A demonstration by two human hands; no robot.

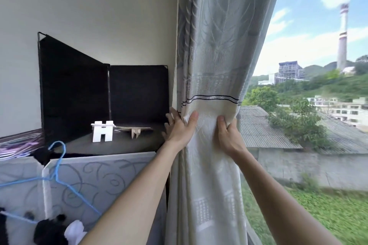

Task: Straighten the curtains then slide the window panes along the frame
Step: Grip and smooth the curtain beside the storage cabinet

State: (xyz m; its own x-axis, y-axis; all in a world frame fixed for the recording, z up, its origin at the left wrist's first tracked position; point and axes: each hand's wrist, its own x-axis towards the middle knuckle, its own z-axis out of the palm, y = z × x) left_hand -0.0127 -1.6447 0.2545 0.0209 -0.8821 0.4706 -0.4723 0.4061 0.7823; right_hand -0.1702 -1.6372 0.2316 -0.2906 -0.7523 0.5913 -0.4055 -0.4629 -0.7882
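Hanging down the centre of the frame from top to bottom, the curtain [209, 65] is bunched into a narrow column of pale patterned fabric with a dark double stripe across its middle. Both bare arms reach up from the lower edge of the frame and meet the cloth just below that stripe. The left hand [178, 128] lies on the curtain's left edge, thumb pressed on the front of the fabric and the other fingers spread apart and tucked toward the back of the fold, so the cloth sits between thumb and fingers. The right hand [229, 135] takes the right edge, its fingers curled tightly around a gathered pleat with the thumb on the front. To the right of the curtain, the window [308, 105] fills the right side of the frame, showing a tall chimney, buildings, trees, a corrugated roof and grass; whether a pane covers this part cannot be told. At left centre a black folding panel [103, 89] stands on a dark ledge in the corner against the white wall, with a small white block shape [102, 131] in front of it. In the lower left a blue wire hanger [57, 167] rests against a grey swirl-patterned cover [103, 177].
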